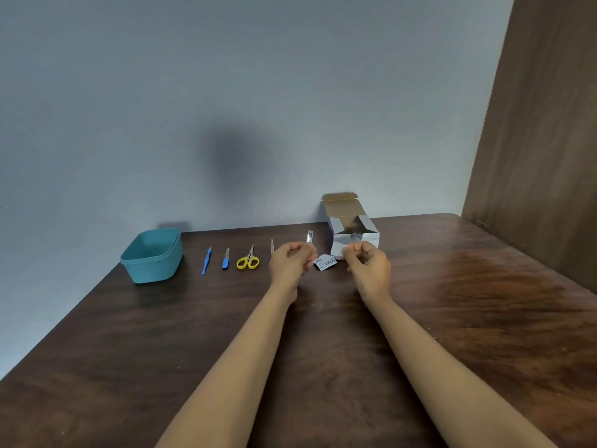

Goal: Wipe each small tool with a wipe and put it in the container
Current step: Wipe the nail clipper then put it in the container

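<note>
A teal container stands at the table's back left. To its right lie a blue-handled pick, a blue-handled file, yellow-handled scissors and thin tweezers in a row. My left hand pinches the lower end of a silver nail clipper, which sticks up past my fingertips. My right hand pinches a small white wipe at its fingertips, just in front of the box; the wipe is hard to tell from the box face. The two hands are a little apart.
An open white cardboard box stands behind my right hand against the wall. A torn white packet lies on the dark wooden table between my hands. A brown panel rises at the right.
</note>
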Available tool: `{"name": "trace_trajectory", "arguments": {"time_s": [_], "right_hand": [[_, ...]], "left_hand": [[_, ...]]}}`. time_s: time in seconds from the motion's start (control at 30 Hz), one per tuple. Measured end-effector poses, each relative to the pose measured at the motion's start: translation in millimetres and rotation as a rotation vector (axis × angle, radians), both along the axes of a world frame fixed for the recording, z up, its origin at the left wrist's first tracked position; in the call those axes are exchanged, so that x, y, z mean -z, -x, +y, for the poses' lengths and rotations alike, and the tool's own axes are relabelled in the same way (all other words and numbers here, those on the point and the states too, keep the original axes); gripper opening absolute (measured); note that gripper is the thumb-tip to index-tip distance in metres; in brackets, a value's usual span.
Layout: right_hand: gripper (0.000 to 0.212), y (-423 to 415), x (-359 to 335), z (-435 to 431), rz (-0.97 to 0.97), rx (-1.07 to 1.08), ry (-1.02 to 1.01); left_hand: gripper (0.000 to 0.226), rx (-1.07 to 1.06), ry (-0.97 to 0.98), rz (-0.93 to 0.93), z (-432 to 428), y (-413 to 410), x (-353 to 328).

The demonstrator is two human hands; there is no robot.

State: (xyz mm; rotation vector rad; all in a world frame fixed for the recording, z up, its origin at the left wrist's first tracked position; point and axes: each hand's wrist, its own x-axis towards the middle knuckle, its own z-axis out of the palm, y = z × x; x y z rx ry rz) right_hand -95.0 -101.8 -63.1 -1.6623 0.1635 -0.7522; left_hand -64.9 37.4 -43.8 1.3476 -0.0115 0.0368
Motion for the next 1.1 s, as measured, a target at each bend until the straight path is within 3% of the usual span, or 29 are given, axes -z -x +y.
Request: {"name": "trace_trajectory", "arguments": {"time_s": [0.23,0.7,1.1], "right_hand": [[0.011,9,-2,4,-0.019,-0.095,0.053],[0.009,24,-5,13,-0.091,-0.355,0.021],[0.015,27,-8,12,-0.097,-0.527,-0.051]], "left_hand": [[0.018,0.061,0.215,0.071,6,38,1],[0.031,0.089,0.258,-0.013,12,57,10],[0.014,0.116,0.259,-0.037,16,55,11]]}}
